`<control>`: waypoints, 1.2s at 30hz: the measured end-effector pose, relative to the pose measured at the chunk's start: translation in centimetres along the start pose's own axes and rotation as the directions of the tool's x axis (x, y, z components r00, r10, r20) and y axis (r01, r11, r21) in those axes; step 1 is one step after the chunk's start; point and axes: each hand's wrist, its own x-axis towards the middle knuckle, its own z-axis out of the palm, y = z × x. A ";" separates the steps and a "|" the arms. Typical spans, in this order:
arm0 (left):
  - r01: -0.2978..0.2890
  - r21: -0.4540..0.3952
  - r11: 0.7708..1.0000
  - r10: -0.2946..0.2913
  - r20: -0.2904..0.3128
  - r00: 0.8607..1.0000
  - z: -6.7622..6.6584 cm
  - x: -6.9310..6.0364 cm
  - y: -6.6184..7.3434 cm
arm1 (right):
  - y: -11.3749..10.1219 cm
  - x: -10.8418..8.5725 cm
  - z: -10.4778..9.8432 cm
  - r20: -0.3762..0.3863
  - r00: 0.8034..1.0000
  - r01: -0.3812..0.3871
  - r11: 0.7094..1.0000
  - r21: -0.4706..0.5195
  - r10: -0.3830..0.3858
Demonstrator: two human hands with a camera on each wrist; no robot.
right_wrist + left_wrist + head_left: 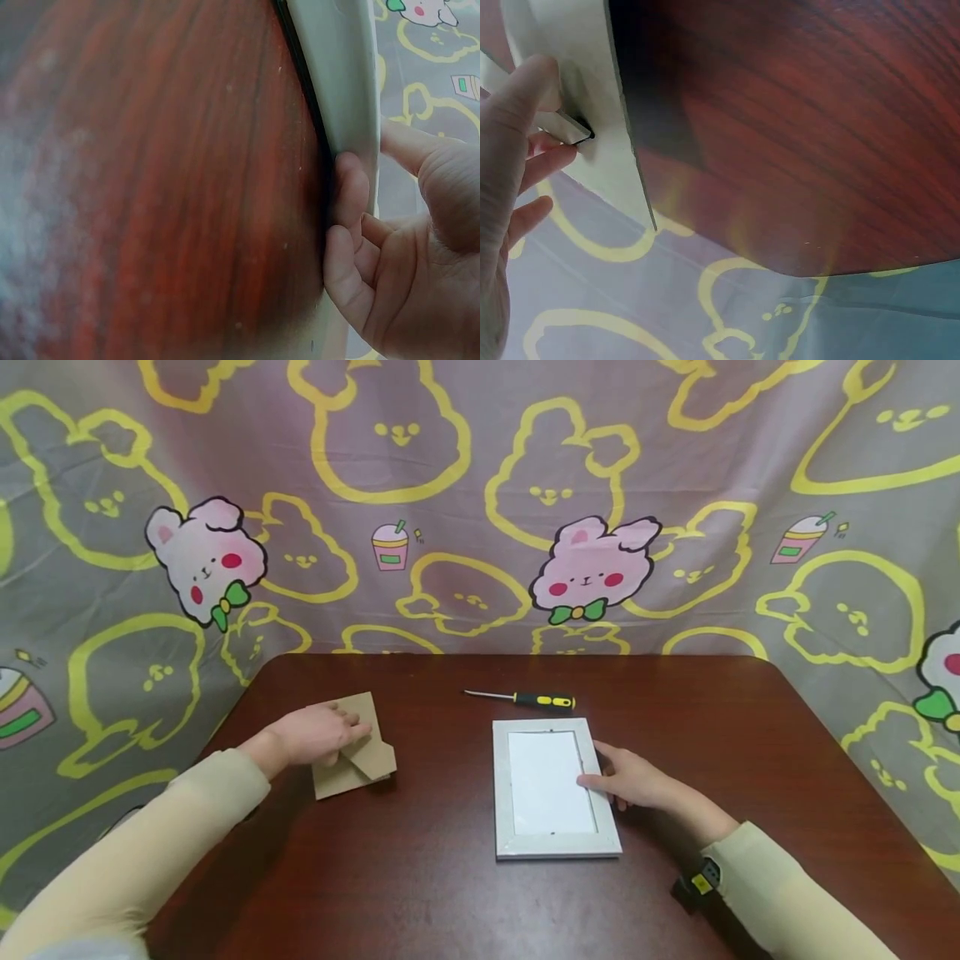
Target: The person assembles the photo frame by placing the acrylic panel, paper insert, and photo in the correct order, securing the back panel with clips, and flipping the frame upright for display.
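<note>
At the left of the table lies a brown cardboard frame back (347,781) with a folding stand leg (375,760). My left hand (318,732) is over it; in the left wrist view the thumb and fingers of that hand (514,142) pinch the leg, which stands away from the board (604,97). A white picture frame (504,793) with a white sheet (551,781) inside it sits right of centre. My right hand (637,777) grips its right edge, thumb on top. Fingers of the right hand (405,247) curl against the frame's side (337,75) in the right wrist view.
A screwdriver (543,700) with a black and yellow handle lies behind the frame, its tip pointing left. The dark wooden table (442,893) ends at a cartoon-printed cloth (465,527) at the back and sides.
</note>
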 end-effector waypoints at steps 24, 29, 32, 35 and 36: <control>0.009 -0.061 0.998 -0.021 -0.207 0.978 -5.2 2.8 0.5 | 0.5 0.0 -0.1 0.023 0.999 0.029 0.998 0.055 -0.031; -0.003 -0.125 0.992 -0.027 -0.239 0.971 -5.8 4.3 1.1 | 0.5 0.0 -0.3 0.025 0.999 0.045 0.996 0.079 -0.047; -0.010 -0.180 0.984 -0.038 -0.260 0.965 -6.3 5.4 1.4 | 0.4 -0.1 -0.3 0.024 0.999 0.044 0.996 0.079 -0.046; -0.019 -0.206 0.978 -0.038 -0.268 0.963 -6.8 6.5 1.8 | 0.3 -0.1 -0.3 0.023 0.999 0.042 0.996 0.076 -0.044; -0.024 -0.209 0.978 -0.033 -0.267 0.963 -7.0 6.9 2.0 | 0.2 -0.1 -0.4 0.023 0.999 0.042 0.996 0.074 -0.043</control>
